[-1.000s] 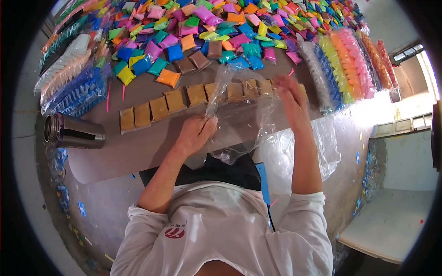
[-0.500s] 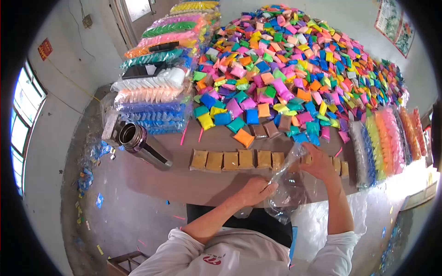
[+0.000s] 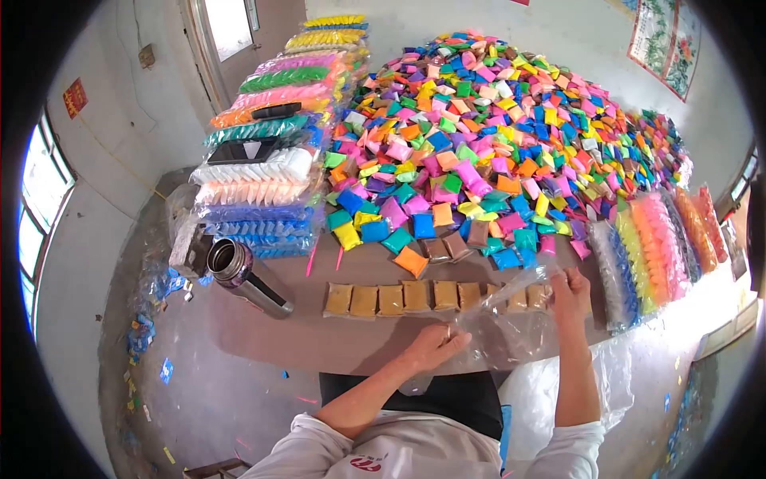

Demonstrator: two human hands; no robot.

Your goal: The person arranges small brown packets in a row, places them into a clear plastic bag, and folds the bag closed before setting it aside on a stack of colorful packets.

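A clear plastic bag (image 3: pixel 504 329) is stretched between my two hands above the table's front edge. My left hand (image 3: pixel 435 346) is closed, its thumb and fingers pinching the bag's left side. On the right, my right hand (image 3: pixel 570 294) is closed on the bag's upper right part. Just behind lies a row of several flat tan packets (image 3: pixel 364 300), side by side on the brown table (image 3: pixel 271 335). The row's right part shows through the bag or is partly covered by my right hand.
A large heap of colourful packets (image 3: pixel 479 144) fills the table's back. Long bags of packets are stacked at the left (image 3: pixel 255 191) and lined up at the right (image 3: pixel 658 247). A metal flask (image 3: pixel 251 279) lies tilted at the left edge, near a grey block (image 3: pixel 188 247).
My hands have moved apart, drawing the bag out wider and flatter. The right hand has shifted right and the left hand slightly left and down. The camera view has tilted slightly.
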